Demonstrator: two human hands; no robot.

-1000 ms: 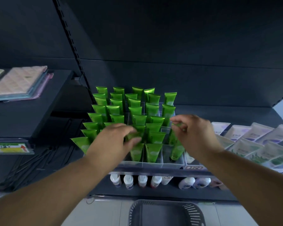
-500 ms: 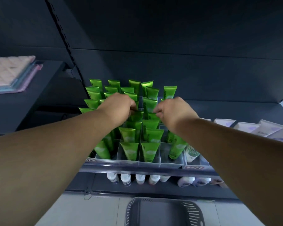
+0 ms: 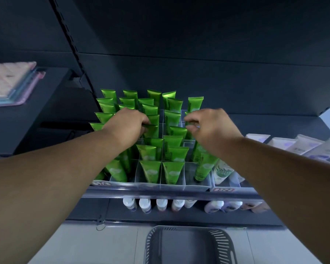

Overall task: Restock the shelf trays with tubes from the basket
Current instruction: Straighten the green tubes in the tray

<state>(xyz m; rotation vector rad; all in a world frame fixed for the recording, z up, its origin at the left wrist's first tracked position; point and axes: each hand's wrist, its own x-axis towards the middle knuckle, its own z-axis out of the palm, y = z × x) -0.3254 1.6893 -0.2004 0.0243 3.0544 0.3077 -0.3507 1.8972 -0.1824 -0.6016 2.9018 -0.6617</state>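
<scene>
The green tubes [image 3: 172, 171] stand upright in the clear shelf trays [image 3: 160, 184]. My left hand [image 3: 129, 123] pinches one tube's top. My right hand [image 3: 211, 128] curls at another at 3 o'clock; I cannot tell its grip. The basket [image 3: 191, 244] sits at 6 o'clock.

Left hand [image 3: 127, 123]: pictured bare, from the back.
Right hand [image 3: 212, 127]: pictured bare, from the back.
Left forearm [image 3: 55, 178]: shown uncovered to the frame's edge.
Right forearm [image 3: 284, 164]: shown uncovered to the frame's edge.

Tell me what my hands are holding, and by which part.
The left hand pinches a glossy green plastic tube by its crimped top; the right hand apparently pinches another tube likewise.
</scene>
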